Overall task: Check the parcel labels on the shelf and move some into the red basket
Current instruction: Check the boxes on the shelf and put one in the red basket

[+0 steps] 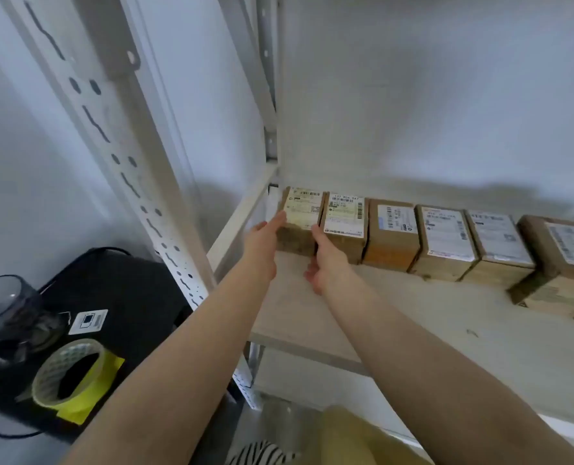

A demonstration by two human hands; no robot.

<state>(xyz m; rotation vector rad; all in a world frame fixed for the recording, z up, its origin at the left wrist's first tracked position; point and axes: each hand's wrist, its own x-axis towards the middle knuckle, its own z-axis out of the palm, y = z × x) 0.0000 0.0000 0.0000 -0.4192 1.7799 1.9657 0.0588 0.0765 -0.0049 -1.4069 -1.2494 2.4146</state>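
- Two bare forearms reached nearest.
- Left hand point(262, 245) and right hand point(325, 260), fingers straight, flanked the far-left parcel point(300, 223).
- Six labelled parcels lined the shelf point(429, 317).
- One tape roll point(72, 374) lay near left.

Along the back of the pale wooden shelf board point(413, 317), a row of brown cardboard parcels point(393, 234) is seen, each faced with a white label point(344, 214) printed in black, the label on the leftmost parcel point(300, 223) being tinged yellowish. The shelf upright point(137, 182) left of the board is painted white with dark slots. Lower left of the board, a black surface point(127, 297) is seen bearing a tape roll point(74, 374) in beige and bright yellow, and a black-and-white striped fabric point(262, 454) shows below the board.
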